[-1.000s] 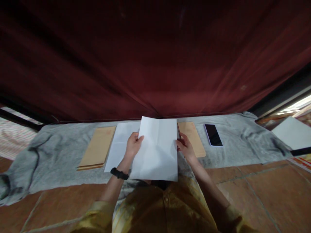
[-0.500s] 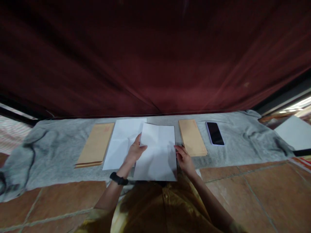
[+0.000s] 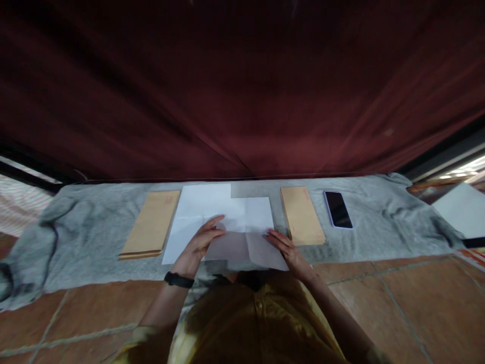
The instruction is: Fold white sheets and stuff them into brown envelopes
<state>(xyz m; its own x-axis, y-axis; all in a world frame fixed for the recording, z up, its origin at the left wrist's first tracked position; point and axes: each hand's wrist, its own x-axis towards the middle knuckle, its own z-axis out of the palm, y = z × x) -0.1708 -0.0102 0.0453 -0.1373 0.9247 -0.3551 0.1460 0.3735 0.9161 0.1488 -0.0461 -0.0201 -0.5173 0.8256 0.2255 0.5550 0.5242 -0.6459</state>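
Note:
A creased white sheet of paper (image 3: 242, 245) is between my hands, bent across its middle, with its shaded near half tilted up toward me. My left hand (image 3: 204, 240) grips its left edge at the bend, thumb and fingers close together. On the right edge, my right hand (image 3: 285, 246) holds the sheet at about the same height, fingers pressed together. Beneath the left hand and partly covered lies more white paper (image 3: 187, 215), also with fold lines.
Brown envelopes lie in a stack (image 3: 151, 222) on the left and another stack (image 3: 302, 215) on the right. Farther right is a phone (image 3: 338, 209) with a purple edge. A grey cloth (image 3: 386, 217) lies under everything; a dark red curtain (image 3: 242, 101) hangs behind.
The sheet lay nearly flat; now its near half is bent up from the middle crease. My left hand has shifted slightly left and down, and the right hand slightly down.

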